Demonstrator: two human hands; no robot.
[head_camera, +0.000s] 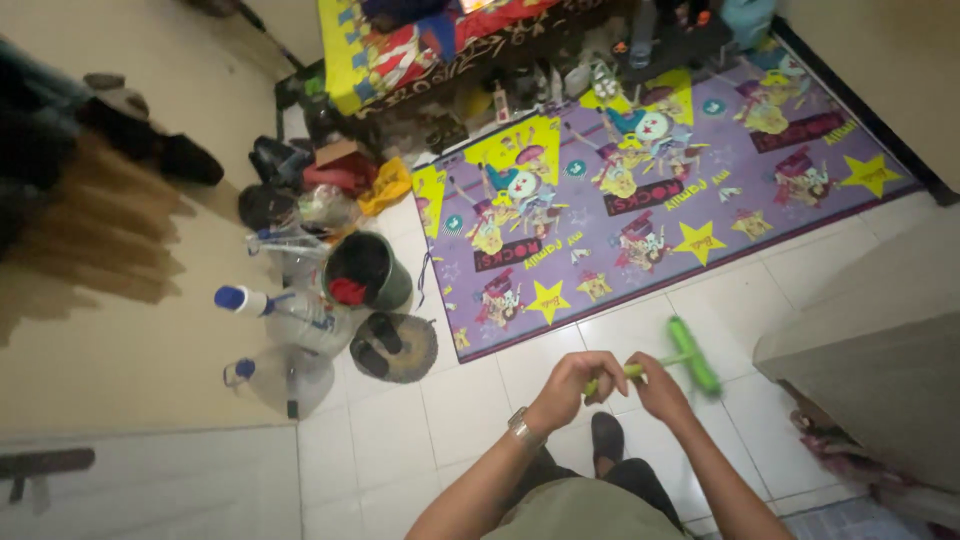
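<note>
Both my hands hold the handle of a green broom over the white tiled floor (470, 410). My left hand (575, 378) grips the near end of the green handle, and a watch sits on that wrist. My right hand (655, 385) grips the handle just beside it. The broom's green head (693, 355) rests on the tiles to the right, close to the edge of a purple cartoon-print mat (650, 190). My foot shows below the hands.
Large clear water bottles (300, 325), a dark bucket (368, 270) and a round mat with sandals (393, 347) stand at the left wall. Bags and clutter lie near a low bed (420, 50) at the top. A grey cabinet (880, 370) stands right.
</note>
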